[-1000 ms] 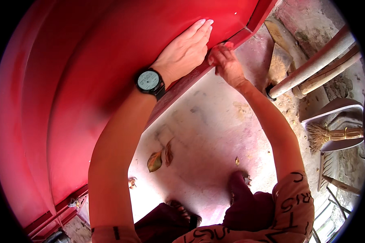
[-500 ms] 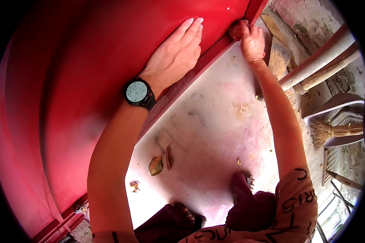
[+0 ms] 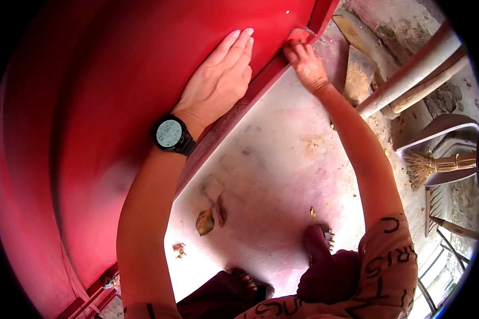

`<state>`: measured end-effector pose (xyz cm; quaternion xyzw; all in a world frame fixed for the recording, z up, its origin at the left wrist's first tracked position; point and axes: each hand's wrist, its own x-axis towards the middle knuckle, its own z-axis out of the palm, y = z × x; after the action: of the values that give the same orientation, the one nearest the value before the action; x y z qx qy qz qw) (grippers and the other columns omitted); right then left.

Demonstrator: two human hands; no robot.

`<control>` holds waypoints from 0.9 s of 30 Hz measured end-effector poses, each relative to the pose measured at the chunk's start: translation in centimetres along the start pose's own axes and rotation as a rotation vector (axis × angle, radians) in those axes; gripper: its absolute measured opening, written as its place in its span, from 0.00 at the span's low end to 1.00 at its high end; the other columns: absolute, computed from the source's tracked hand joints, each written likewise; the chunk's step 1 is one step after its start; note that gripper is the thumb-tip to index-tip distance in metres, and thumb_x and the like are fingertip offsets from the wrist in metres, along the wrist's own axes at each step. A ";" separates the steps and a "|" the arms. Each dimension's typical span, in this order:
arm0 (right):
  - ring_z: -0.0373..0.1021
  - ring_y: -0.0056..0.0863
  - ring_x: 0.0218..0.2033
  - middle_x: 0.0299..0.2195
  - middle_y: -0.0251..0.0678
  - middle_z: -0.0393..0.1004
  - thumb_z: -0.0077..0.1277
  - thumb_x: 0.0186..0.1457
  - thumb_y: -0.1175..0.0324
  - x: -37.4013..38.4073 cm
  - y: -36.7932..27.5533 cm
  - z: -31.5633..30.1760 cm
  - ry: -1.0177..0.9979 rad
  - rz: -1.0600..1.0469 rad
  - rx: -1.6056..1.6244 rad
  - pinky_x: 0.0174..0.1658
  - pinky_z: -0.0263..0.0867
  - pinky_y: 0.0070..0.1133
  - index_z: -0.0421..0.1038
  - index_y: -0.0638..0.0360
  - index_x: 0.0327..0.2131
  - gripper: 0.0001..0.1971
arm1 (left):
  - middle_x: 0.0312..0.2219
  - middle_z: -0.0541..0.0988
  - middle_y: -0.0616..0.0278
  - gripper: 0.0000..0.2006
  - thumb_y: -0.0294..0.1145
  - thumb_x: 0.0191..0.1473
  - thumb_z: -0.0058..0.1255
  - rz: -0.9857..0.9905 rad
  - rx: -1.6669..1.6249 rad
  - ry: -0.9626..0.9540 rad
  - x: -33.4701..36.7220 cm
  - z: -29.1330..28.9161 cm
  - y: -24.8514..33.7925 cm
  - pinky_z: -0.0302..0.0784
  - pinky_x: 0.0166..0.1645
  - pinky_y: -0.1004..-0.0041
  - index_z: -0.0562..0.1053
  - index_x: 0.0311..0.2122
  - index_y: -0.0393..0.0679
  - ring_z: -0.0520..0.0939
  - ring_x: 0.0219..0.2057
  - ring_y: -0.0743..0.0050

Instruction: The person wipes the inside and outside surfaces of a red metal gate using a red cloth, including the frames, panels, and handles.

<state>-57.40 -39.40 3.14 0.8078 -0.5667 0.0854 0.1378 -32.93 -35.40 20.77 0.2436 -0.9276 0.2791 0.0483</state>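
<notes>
A large glossy red panel [image 3: 106, 175], like a door, fills the left and top, with a raised red frame strip [image 3: 218, 139] along its lower edge. My left hand [image 3: 218, 80] lies flat on the panel, fingers stretched out and close together, a black watch [image 3: 170, 133] on its wrist. Near the corner of the frame, my right hand [image 3: 308, 66] has its fingers bent round a small red cloth [image 3: 298, 36], pressed against the frame strip. Most of the cloth is hidden by the fingers, and its exact kind is hard to make out.
Below the panel is a pale, stained concrete floor [image 3: 271, 181] with dry leaves [image 3: 205, 221]. To the right lean wooden poles [image 3: 410, 74] beside a wooden board [image 3: 359, 74]. A straw broom [image 3: 423, 167], a dustpan [image 3: 442, 133] and a rake [image 3: 434, 207] stand further right.
My right hand has slid left along the frame strip with the red cloth, away from the corner. My left hand stays flat on the panel; the whole view has shifted slightly.
</notes>
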 end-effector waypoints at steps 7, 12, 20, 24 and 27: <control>0.63 0.39 0.49 0.46 0.32 0.67 0.45 0.45 0.78 3.4 1.7 2.3 0.262 0.448 0.232 0.48 0.63 0.34 0.71 0.56 0.38 0.14 | 0.47 0.75 0.52 0.05 0.26 0.46 0.46 0.015 0.010 0.056 0.3 0.1 0.5 0.55 0.64 0.65 0.73 0.23 0.40 0.66 0.57 0.61; 0.65 0.44 0.46 0.42 0.45 0.69 0.46 0.41 0.83 -0.6 -9.7 -0.4 0.544 0.244 0.592 0.48 0.63 0.34 0.72 0.61 0.34 0.14 | 0.46 0.75 0.52 0.06 0.27 0.46 0.46 0.022 0.008 0.071 0.3 -0.4 0.2 0.54 0.65 0.64 0.73 0.23 0.39 0.66 0.58 0.59; 0.67 0.41 0.41 0.37 0.40 0.72 0.46 0.35 0.82 -6.4 -21.0 -7.2 0.153 -0.214 1.148 0.44 0.64 0.32 0.74 0.54 0.37 0.20 | 0.48 0.73 0.48 0.11 0.26 0.47 0.44 -0.076 -0.117 0.003 -3.2 -3.2 0.2 0.55 0.65 0.64 0.75 0.34 0.34 0.65 0.58 0.57; 0.65 0.44 0.42 0.44 0.42 0.70 0.49 0.35 0.85 -4.3 -14.1 -7.3 0.397 0.216 0.747 0.46 0.64 0.32 0.72 0.60 0.40 0.23 | 0.51 0.70 0.49 0.15 0.27 0.51 0.41 -0.093 -0.078 -0.040 -6.4 -5.8 0.9 0.55 0.65 0.65 0.73 0.42 0.33 0.64 0.59 0.59; 0.64 0.45 0.45 0.43 0.43 0.69 0.46 0.40 0.82 -4.9 -17.2 -4.2 0.314 0.161 0.700 0.46 0.64 0.32 0.71 0.60 0.41 0.20 | 0.53 0.69 0.51 0.15 0.28 0.51 0.41 -0.073 -0.014 -0.090 -8.4 -5.2 1.3 0.54 0.65 0.66 0.73 0.42 0.33 0.62 0.60 0.61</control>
<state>-42.86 -28.22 3.48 0.7359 -0.5369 0.4068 -0.0681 -26.43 -28.11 22.62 0.2891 -0.9214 0.2592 0.0183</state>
